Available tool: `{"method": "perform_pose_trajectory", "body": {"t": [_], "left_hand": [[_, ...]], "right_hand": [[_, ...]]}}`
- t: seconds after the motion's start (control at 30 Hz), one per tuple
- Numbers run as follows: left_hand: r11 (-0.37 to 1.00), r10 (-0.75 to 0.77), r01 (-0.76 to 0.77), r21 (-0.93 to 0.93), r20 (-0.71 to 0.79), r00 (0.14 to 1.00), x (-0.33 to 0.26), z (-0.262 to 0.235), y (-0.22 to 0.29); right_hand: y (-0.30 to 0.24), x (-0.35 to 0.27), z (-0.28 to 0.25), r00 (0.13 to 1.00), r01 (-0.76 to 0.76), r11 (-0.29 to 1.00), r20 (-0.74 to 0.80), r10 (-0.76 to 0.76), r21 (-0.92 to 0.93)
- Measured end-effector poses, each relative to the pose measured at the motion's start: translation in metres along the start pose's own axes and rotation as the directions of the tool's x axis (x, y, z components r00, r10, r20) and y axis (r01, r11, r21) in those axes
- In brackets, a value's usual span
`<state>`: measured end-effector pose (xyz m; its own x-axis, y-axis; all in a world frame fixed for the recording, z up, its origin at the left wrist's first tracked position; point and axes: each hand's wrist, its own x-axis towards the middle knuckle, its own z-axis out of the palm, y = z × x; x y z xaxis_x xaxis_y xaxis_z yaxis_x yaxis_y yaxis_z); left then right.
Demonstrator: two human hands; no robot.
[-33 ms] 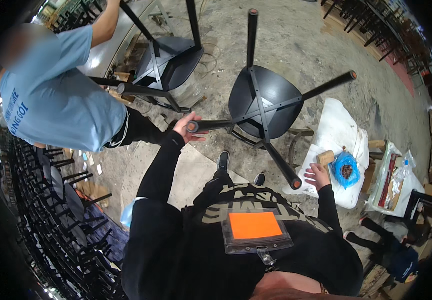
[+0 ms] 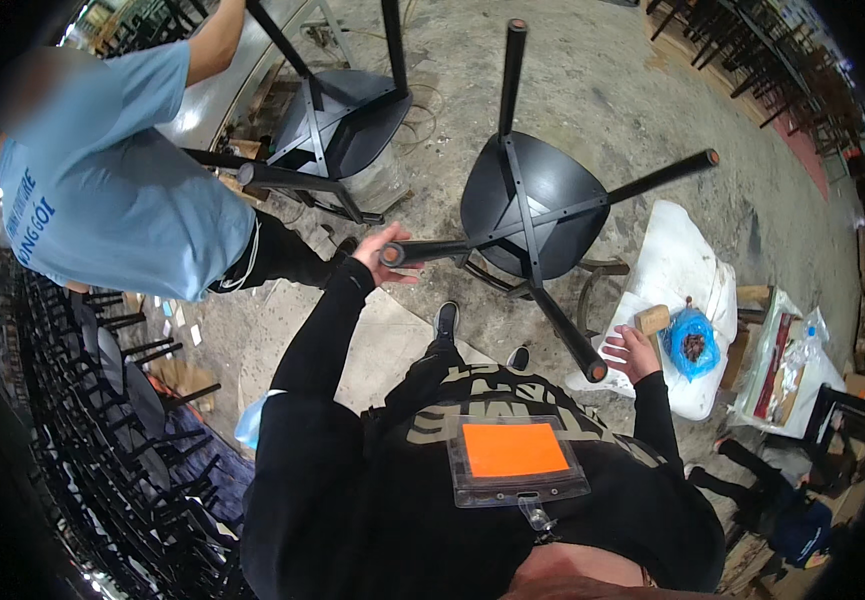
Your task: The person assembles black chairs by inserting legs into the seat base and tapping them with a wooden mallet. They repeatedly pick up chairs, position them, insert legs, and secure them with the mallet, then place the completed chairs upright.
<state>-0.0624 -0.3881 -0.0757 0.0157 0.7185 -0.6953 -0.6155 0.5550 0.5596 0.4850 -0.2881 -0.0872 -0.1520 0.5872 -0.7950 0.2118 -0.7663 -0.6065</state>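
Note:
An upturned black chair (image 2: 532, 195) stands in front of me, its orange-tipped legs pointing up around a crossed brace under the seat. At its near left leg is my left hand (image 2: 384, 250), palm against or just behind the leg tip, fingers stretched out rather than wrapped round. My right hand (image 2: 632, 352) is open with spread fingers, near the tip of the near right leg. Close beside that hand, a wooden block (image 2: 652, 320), possibly a mallet head, lies by a blue plastic bag (image 2: 694, 345) of small brown pieces. Both rest on a white padded sheet (image 2: 667, 245).
On the left a person in a light blue shirt (image 2: 132, 210) stands by another upturned black chair (image 2: 352, 115). Stacked dark chairs (image 2: 152, 430) crowd the lower left. Right of the sheet is a plastic-lined box (image 2: 777, 360); another person (image 2: 797, 520) is low at the right.

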Motion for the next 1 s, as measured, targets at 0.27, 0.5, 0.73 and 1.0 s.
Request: {"method": "perform_pose_trajectory", "body": {"t": [0.27,0.5,0.73,1.0], "left_hand": [[0.985,0.17,-0.172,0.004,0.13,0.977,-0.039,0.023,0.003],[0.88,0.474,-0.464,-0.105,0.276,0.836,-0.04,0.016,-0.023],[0.85,0.526,-0.488,-0.198,0.292,0.799,-0.041,0.006,-0.032],[0.751,0.659,-0.618,-0.233,0.338,0.672,-0.027,0.008,-0.04]], "right_hand": [[-0.053,-0.053,0.085,0.983,0.176,0.969,0.087,-0.163,-0.176],[-0.048,-0.058,0.104,1.0,0.024,0.975,-0.001,-0.025,-0.223],[-0.04,-0.058,0.117,0.991,0.062,0.99,-0.111,-0.076,-0.128],[-0.055,-0.07,0.126,0.991,0.018,0.987,-0.127,-0.039,-0.162]]}}
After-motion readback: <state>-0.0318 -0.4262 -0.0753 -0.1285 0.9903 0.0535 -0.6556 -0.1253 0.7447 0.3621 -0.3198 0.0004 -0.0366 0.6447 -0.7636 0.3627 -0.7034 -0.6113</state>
